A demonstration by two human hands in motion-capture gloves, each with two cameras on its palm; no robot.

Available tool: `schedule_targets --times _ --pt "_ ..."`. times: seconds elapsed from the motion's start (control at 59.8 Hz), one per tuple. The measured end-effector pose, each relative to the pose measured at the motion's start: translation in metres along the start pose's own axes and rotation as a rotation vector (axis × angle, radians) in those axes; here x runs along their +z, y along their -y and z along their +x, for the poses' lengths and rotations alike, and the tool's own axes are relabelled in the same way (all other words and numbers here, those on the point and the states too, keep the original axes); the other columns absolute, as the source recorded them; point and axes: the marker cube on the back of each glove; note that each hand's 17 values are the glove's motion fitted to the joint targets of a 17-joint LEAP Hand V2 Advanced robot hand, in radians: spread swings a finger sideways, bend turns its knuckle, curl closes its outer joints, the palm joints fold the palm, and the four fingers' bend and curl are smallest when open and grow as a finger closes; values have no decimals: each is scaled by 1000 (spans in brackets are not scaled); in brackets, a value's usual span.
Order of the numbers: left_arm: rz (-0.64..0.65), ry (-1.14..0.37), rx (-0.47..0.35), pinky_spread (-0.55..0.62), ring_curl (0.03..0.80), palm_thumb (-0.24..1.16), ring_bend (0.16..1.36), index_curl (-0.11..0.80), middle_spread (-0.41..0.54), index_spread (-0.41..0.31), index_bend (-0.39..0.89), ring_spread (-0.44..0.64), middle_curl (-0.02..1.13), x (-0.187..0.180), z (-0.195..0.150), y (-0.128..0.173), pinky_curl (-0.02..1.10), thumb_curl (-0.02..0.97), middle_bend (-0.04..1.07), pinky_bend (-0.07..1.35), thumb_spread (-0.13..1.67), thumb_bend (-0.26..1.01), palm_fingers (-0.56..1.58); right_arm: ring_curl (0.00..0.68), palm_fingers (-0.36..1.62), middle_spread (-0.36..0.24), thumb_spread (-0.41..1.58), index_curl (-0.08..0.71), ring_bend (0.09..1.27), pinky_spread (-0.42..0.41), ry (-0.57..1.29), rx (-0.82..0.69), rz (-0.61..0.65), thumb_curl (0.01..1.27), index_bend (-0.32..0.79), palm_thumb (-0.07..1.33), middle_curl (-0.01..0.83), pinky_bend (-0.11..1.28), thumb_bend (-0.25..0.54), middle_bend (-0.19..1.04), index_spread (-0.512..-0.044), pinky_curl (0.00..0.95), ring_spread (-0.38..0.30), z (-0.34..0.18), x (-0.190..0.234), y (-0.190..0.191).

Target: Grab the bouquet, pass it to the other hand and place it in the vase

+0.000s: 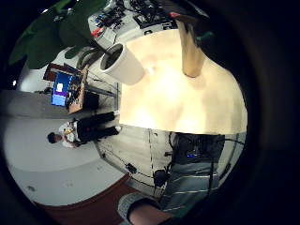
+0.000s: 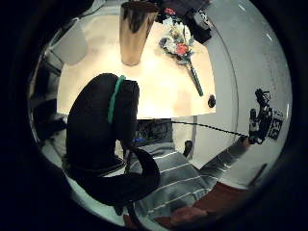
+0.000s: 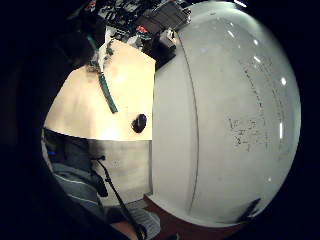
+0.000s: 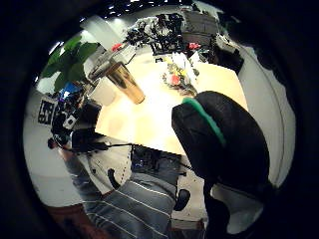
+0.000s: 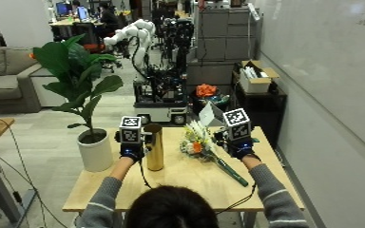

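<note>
A tall gold vase point(image 5: 153, 147) stands upright at the table's left middle, also seen from the left palm point(image 1: 191, 51) point(image 2: 135, 31). The bouquet point(image 5: 198, 140), pale and orange flowers with a long green wrapped stem, lies flat on the table to the vase's right point(image 2: 180, 45) point(image 4: 177, 77). My left hand point(image 5: 130, 153) hovers just left of the vase without touching it, its fingers relaxed and holding nothing. My right hand point(image 5: 241, 149) hangs over the table beside the stem point(image 3: 106, 92), relaxed and holding nothing too.
A white pot point(image 5: 95, 149) with a large-leafed plant stands on the floor at the table's left edge. A small black round object point(image 3: 139, 123) lies near the table's front right corner. A whiteboard wall runs along the right. The wooden table point(image 5: 188, 185) is bare in front.
</note>
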Motion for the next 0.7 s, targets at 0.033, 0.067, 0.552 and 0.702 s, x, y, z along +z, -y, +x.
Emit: schedule_targets --times 0.033,0.067,0.552,0.702 --pt "-8 -4 -4 34 113 214 433 65 -14 -49 164 12 108 3 -1 2 95 55 288 305 535 135 624 112 712 -8 513 50 446 60 1 1 -4 49 106 335 106 420 228 306 -176 112 -6 -1 0 -1" --pt "-18 -8 -10 41 158 226 449 92 -16 -58 160 14 154 7 -3 5 138 72 290 310 671 139 604 166 687 -9 655 86 469 71 1 3 -7 59 106 360 140 436 244 317 -208 159 -7 -1 2 -2" --pt "-26 -19 -9 64 281 258 459 246 -25 -87 139 28 334 -10 15 -11 303 223 230 273 1212 33 538 318 626 -12 1303 182 485 97 109 19 -99 138 98 417 328 449 191 311 -295 302 -20 2 4 11" --pt "-35 -32 43 84 299 252 459 260 -1 -71 127 51 356 -18 35 -18 329 246 192 272 1221 -11 477 350 526 -12 1323 145 535 98 201 26 -169 152 48 415 348 524 153 282 -329 338 -17 -6 7 19"
